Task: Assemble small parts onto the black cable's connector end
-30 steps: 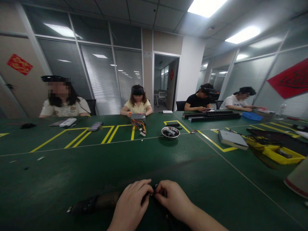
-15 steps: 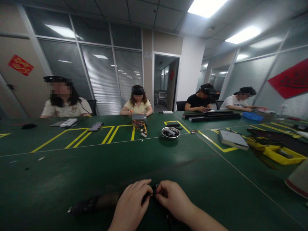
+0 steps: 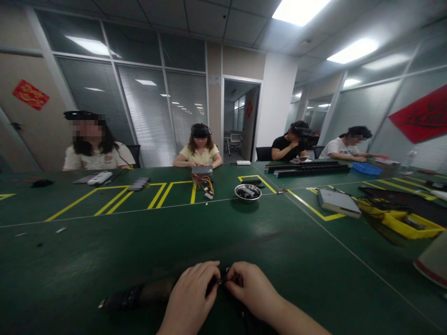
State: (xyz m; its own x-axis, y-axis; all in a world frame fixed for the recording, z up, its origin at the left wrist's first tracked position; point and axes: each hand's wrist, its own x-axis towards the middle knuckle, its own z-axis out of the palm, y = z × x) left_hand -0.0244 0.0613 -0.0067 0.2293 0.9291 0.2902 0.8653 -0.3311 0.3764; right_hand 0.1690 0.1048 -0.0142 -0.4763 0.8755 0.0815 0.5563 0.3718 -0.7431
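Hands meet at the near edge of the green table (image 3: 279,242), fingertips pressed together over a small dark part (image 3: 222,281). The left hand (image 3: 193,293) curls its fingers (image 3: 206,272) down and inward, pinching the part from its side, while the right hand (image 3: 251,288) closes thumb and forefinger on it from the other side; both grips are nearly shut, with only the little piece between them. What exactly the part is cannot be told, since it is tiny and mostly hidden by the fingers. It seems to sit at the end of a dark, long object (image 3: 139,295) that lies flat on the table and runs off to the left under the left wrist, so the table likely carries the weight and leaves both hands free for fine work at the tip.

Farther across, a metal bowl (image 3: 247,192) stands near the middle of the table, well apart from the hands. A grey box with coloured wires (image 3: 202,177) lies in front of a person in a yellow shirt (image 3: 200,151). To the right, a yellow tray (image 3: 412,224) and a grey flat case (image 3: 338,201) rest inside yellow floor-tape markings.
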